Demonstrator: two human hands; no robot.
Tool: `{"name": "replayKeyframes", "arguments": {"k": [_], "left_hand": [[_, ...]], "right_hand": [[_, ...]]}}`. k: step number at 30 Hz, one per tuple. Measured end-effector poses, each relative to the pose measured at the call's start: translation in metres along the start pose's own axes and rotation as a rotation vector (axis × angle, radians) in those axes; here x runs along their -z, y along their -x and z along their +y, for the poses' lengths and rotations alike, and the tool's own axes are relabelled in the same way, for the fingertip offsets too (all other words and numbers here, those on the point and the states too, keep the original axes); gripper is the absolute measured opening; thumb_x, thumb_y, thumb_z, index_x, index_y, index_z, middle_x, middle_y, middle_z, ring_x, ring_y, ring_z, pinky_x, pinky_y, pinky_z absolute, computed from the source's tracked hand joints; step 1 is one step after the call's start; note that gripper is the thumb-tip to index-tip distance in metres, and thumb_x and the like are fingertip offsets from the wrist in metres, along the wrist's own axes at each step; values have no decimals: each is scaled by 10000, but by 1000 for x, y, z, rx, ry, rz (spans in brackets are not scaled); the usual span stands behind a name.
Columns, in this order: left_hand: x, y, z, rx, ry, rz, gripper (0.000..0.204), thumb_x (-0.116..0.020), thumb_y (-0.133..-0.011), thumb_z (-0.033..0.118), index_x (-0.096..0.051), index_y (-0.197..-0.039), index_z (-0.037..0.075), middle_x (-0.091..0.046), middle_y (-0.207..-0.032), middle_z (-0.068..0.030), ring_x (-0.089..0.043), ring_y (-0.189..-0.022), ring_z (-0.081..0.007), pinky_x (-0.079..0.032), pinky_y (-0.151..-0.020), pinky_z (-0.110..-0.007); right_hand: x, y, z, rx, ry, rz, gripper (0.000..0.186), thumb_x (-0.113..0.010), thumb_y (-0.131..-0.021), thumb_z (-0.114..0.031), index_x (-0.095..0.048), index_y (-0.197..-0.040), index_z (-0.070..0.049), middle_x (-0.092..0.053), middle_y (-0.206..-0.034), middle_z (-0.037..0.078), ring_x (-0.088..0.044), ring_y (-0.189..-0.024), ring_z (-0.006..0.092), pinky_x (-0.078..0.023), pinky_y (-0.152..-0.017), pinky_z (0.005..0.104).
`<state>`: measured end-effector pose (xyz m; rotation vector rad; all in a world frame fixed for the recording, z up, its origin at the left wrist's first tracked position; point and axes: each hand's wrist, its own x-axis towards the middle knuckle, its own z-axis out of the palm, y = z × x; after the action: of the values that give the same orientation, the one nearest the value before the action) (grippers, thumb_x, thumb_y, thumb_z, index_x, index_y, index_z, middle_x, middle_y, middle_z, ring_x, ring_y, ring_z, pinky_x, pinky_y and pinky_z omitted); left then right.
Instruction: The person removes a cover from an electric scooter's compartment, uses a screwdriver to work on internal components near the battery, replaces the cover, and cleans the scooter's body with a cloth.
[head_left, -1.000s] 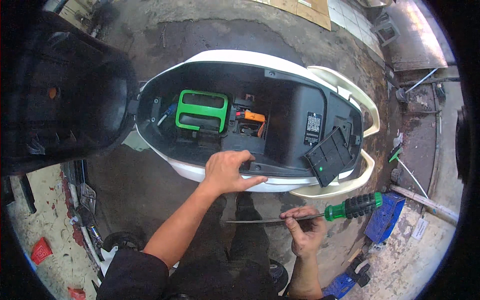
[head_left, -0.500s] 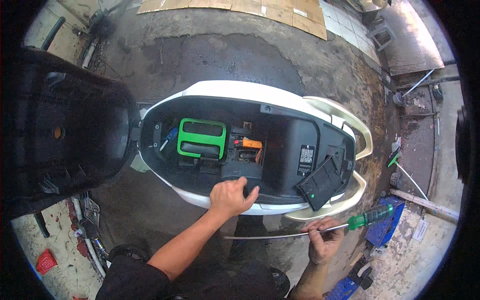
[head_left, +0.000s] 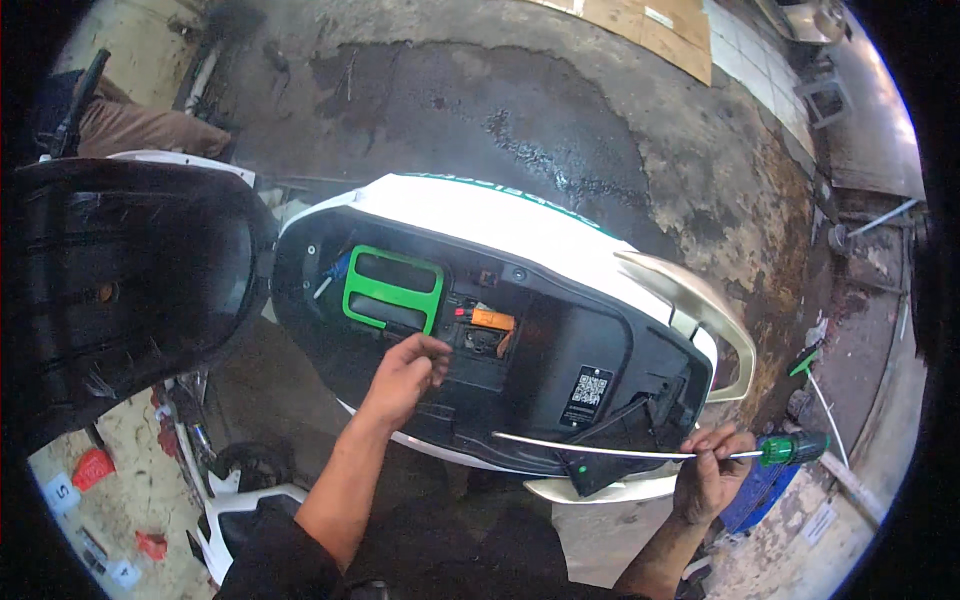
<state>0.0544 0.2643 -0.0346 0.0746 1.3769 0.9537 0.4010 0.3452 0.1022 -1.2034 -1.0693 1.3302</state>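
Observation:
My left hand, fingers loosely curled with the index partly out, hovers empty just below a green frame in the open black storage compartment of a white scooter. An orange connector sits right of that frame, a small blue part left of it. My right hand grips the shaft of a long screwdriver by its green-and-black handle, the shaft reaching left over a loose black panel on the compartment's near right edge. The raised seat is at the left.
A person's leg in brown trousers is beyond the seat. Cardboard lies at the back on the stained floor. A green-headed long-handled tool and a blue box are on the right, red objects at lower left.
The view has shifted. My left hand has moved from the near rim in toward the green frame, its fingers curling more. My right hand has lifted the screwdriver rightward over the compartment's edge.

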Motion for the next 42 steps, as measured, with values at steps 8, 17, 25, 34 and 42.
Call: {"name": "replayKeyframes", "arguments": {"k": [8,17,25,34,42], "left_hand": [[-60,-17,29,-114,135,-177,159,-545,-943,59,-542,-1087,-9,-636,-1072,-185,-651,-957,-269,-551,-790,-372],[-65,-41,14,54,289,-282,145,-509,-982,126,-558,-1080,32,-598,-879,-69,-559,-711,-124,-446,-602,-256],[-72,-40,33,15,211,-341,165,-475,-982,99,-550,-1105,17,-624,-989,-124,-658,-891,-248,-540,-738,-328],[-74,-41,34,66,338,-416,191,-506,-986,142,-564,-1117,16,-634,-1046,-153,-653,-977,-269,-546,-807,-364],[-76,-48,15,-3,765,-399,180,-556,-968,151,-611,-1086,28,-606,-1012,-67,-577,-881,-160,-522,-790,-317]], "right_hand": [[-4,-46,5,24,44,-19,255,-671,-833,-7,-429,-888,-67,-491,-834,86,-556,-752,220,-505,-692,309],[-24,-58,8,57,91,58,220,-633,-848,26,-436,-889,-62,-511,-843,100,-574,-815,233,-478,-774,334],[-31,-51,12,113,198,78,206,-612,-852,50,-440,-894,-56,-522,-837,107,-588,-813,237,-475,-783,339],[-35,-46,18,144,199,106,196,-598,-862,60,-447,-901,-59,-541,-863,112,-602,-821,229,-529,-679,305],[-39,-38,21,159,218,147,188,-594,-875,59,-456,-913,-62,-551,-872,104,-614,-838,214,-553,-672,275]]}}
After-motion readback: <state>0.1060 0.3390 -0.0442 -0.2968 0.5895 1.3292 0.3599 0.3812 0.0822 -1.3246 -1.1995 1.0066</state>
